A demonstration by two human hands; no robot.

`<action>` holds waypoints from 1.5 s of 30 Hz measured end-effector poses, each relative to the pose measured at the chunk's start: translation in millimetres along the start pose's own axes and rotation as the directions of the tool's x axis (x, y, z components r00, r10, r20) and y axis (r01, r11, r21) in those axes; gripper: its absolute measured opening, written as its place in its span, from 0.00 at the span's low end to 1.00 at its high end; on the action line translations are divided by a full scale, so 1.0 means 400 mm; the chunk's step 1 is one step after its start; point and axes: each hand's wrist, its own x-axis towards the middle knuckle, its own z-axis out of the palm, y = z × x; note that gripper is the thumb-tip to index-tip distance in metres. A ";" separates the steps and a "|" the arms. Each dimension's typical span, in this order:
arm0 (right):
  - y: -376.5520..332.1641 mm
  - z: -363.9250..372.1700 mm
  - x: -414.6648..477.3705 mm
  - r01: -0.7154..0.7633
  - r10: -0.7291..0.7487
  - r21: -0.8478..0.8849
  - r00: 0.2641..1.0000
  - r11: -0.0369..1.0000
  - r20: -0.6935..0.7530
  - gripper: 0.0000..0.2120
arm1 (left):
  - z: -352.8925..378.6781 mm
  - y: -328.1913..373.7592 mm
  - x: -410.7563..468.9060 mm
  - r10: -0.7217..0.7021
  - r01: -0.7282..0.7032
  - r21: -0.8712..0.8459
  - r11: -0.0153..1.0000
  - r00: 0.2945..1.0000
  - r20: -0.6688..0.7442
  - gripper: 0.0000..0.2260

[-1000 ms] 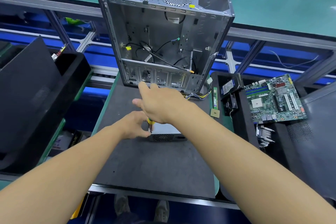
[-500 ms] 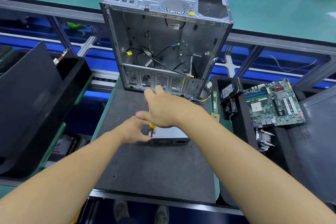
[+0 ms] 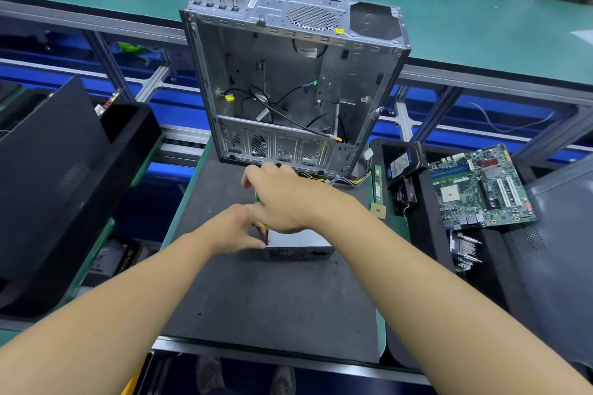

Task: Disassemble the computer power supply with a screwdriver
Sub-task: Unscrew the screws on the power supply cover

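A black plastic bin (image 3: 69,170) sits at the far left; the left hand (image 3: 236,229) has its fingers curled in, fingertips pinched round the lower shaft of the screwdriver (image 3: 263,228); the right hand (image 3: 285,199) closes over the yellow-green handle from above, its knuckles toward the open computer case (image 3: 288,83); the power supply (image 3: 300,242) lies flat on the dark mat (image 3: 256,298), its near left corner touching the left fingertips and its top under the right wrist; a RAM stick (image 3: 378,183) and a motherboard (image 3: 481,186) lie further right.
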 end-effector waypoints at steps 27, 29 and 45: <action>-0.008 -0.002 0.009 0.051 -0.051 -0.044 0.999 0.998 0.004 0.16 | -0.001 0.009 -0.008 -0.021 0.021 0.011 1.000 1.000 0.008 0.07; -0.013 0.000 0.005 0.061 -0.060 -0.032 0.998 0.998 0.023 0.16 | 0.000 0.010 -0.009 -0.048 0.048 -0.004 0.999 0.999 -0.003 0.06; -0.006 0.006 -0.004 0.086 -0.087 -0.091 0.996 0.992 -0.005 0.19 | 0.004 0.019 -0.009 -0.064 0.064 0.004 0.998 0.998 -0.001 0.07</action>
